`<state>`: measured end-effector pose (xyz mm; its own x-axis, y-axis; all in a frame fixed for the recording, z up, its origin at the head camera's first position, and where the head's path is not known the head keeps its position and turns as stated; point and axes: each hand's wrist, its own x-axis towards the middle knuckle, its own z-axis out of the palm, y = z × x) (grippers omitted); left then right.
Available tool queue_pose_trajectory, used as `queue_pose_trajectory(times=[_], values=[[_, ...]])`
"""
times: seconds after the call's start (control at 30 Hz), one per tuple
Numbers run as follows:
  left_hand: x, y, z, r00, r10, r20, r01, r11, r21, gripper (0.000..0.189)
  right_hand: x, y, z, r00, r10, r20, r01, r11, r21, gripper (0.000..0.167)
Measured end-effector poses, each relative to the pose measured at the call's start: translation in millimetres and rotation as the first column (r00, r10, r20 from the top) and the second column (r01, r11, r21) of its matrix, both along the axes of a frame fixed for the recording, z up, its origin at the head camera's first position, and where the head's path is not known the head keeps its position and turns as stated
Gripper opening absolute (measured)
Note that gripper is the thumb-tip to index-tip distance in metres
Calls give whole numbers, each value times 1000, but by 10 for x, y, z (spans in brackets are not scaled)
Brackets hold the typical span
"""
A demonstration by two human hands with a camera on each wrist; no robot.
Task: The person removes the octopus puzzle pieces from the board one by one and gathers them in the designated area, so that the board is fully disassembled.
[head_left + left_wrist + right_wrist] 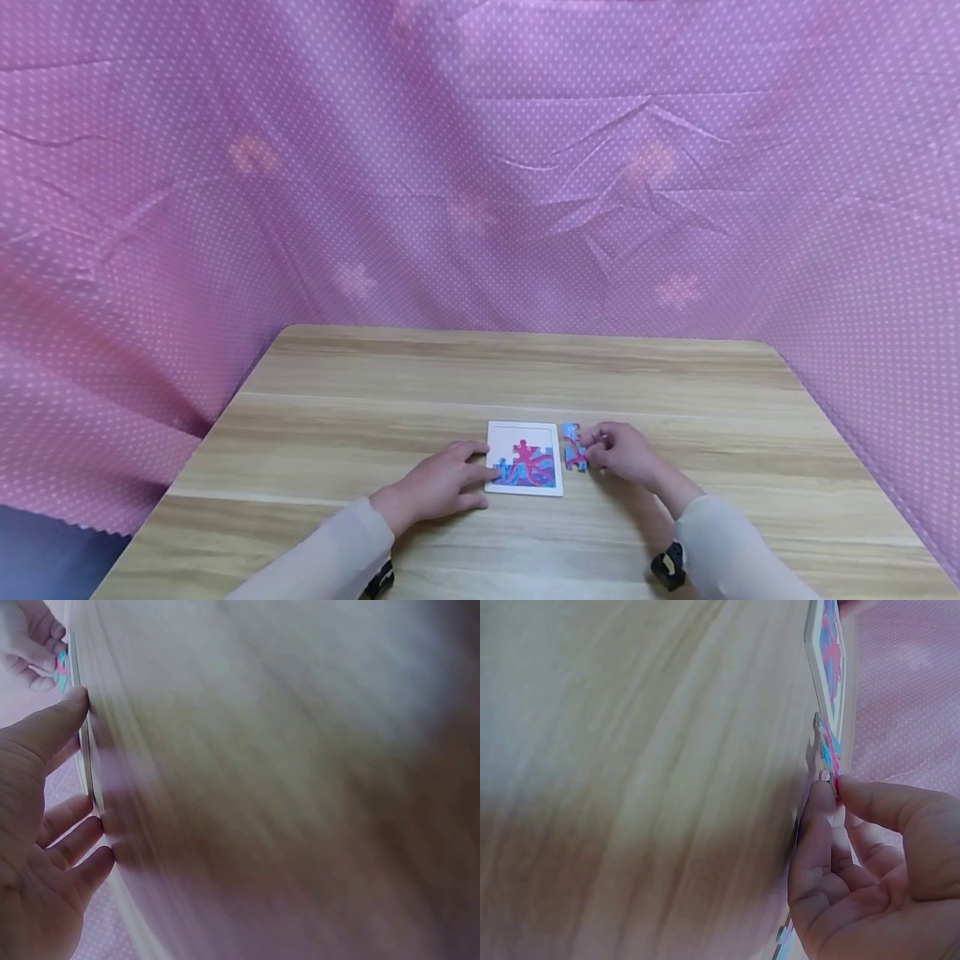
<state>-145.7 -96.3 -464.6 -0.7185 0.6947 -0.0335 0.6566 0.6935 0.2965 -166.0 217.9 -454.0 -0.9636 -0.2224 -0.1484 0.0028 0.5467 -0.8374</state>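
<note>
A white square puzzle tray [525,492] lies on the table with joined pink and blue jigsaw pieces [531,471] filling its lower part and pale backing showing above. My left hand [441,485] rests at the tray's left side, fingers spread, one fingertip over the joined pieces. Just right of the tray, my right hand [624,454] pinches a blue and pink jigsaw piece [575,457] between thumb and finger; the right wrist view shows this puzzle piece [826,746] tilted up at the fingertips. Another jigsaw piece [571,432] lies beside the tray, just beyond the pinched one.
The wooden table [337,375] extends around the tray on all sides. A pink dotted cloth [480,167] hangs behind the table and along both sides. Dark bands with devices [669,567] sit on both wrists below light sleeves.
</note>
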Motion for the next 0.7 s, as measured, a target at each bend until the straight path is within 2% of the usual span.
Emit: queue_pose_trajectory(times=[0.6,0.7], values=[[-19,22,-6,1000,-2,3,2,1000,0,45,-29,-15,12,998,-55,15,54,996,67,12],[-18,24,6,1000,3,7,-3,1000,8,44,-47,-50,31,999,-48,-3,48,996,75,11]])
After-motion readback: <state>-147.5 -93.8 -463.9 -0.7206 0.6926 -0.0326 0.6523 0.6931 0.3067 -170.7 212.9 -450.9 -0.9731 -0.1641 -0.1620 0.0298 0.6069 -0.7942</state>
